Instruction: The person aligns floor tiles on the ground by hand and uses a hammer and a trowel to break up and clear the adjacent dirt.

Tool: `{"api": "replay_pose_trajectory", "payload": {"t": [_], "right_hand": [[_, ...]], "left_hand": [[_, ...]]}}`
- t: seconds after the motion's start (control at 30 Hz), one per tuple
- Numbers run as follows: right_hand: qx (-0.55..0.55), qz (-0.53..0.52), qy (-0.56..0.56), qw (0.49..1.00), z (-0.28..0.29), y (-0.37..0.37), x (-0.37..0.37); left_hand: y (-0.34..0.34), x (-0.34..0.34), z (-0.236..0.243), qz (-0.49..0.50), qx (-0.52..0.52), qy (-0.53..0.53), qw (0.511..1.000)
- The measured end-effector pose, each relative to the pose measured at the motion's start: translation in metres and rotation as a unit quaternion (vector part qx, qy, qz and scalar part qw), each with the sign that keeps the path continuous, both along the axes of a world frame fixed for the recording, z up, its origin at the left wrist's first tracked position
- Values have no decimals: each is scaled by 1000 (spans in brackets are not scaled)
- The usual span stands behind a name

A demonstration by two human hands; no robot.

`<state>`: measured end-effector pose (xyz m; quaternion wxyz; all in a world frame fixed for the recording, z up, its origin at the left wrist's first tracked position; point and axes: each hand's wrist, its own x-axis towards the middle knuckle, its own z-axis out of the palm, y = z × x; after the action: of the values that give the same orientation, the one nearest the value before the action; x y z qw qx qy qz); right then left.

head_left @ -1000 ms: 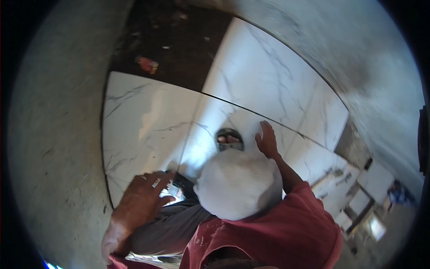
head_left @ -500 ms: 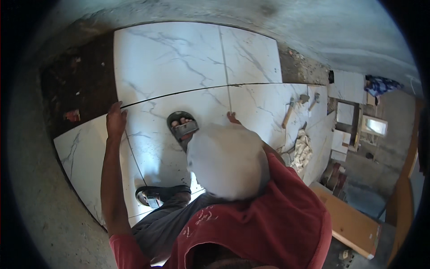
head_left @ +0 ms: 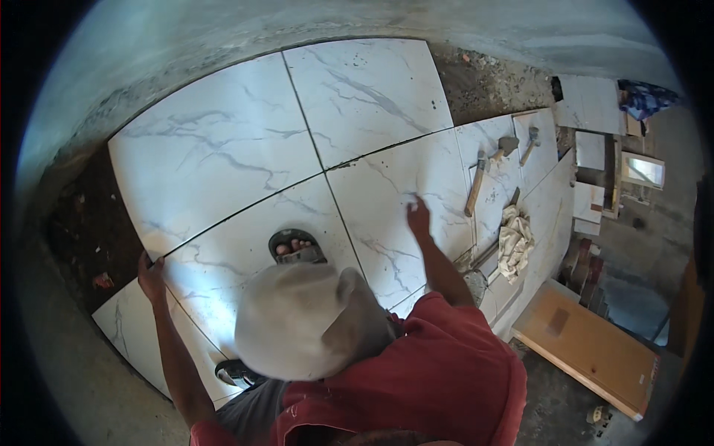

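Large white floor tiles with grey veins lie edge to edge beneath me. At the outer left side, my left hand [head_left: 152, 276] pinches the corner of a tile [head_left: 216, 256], thumb and fingers on either side of its edge. Dark joints separate this tile from the far-left tile [head_left: 216, 134] and the one to its right. My right hand [head_left: 419, 217] hovers or lightly rests over the right-hand tile [head_left: 387, 201], fingers loosely bent and nothing visible in them. My sandalled foot [head_left: 296, 247] stands on the tile between my hands.
Two hammers [head_left: 476, 186] [head_left: 530, 146] and a crumpled beige cloth [head_left: 515, 244] lie on the tiles at right. A brown cardboard box [head_left: 587, 346] is beyond them. Bare dark soil [head_left: 89, 238] borders the left; a grey wall [head_left: 335, 18] runs behind. A pale hat [head_left: 297, 320] hides the near tiles.
My right hand has left the joint between two tiles and moved right over the right-hand tile. My left hand stays at its tile corner. The view has shifted and turned.
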<state>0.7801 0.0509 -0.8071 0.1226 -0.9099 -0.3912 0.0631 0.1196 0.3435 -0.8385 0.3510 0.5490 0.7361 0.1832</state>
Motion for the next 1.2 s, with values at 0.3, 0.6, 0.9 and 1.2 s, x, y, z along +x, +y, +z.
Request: {"api": "replay_pose_trajectory", "payload": {"t": [0.3, 0.6, 0.9, 1.2], "right_hand": [[-238, -358, 2, 903, -22, -64, 175], [-321, -190, 14, 928, -84, -158, 290], [-161, -412, -152, 884, -28, -64, 252], [-20, -162, 29, 986, 133, 3, 24]], "left_hand": [[24, -47, 50, -96, -120, 194, 969], [60, -36, 36, -217, -219, 238, 921], [72, -28, 32, -218, -319, 151, 910], [77, -17, 20, -288, -271, 142, 908]]}}
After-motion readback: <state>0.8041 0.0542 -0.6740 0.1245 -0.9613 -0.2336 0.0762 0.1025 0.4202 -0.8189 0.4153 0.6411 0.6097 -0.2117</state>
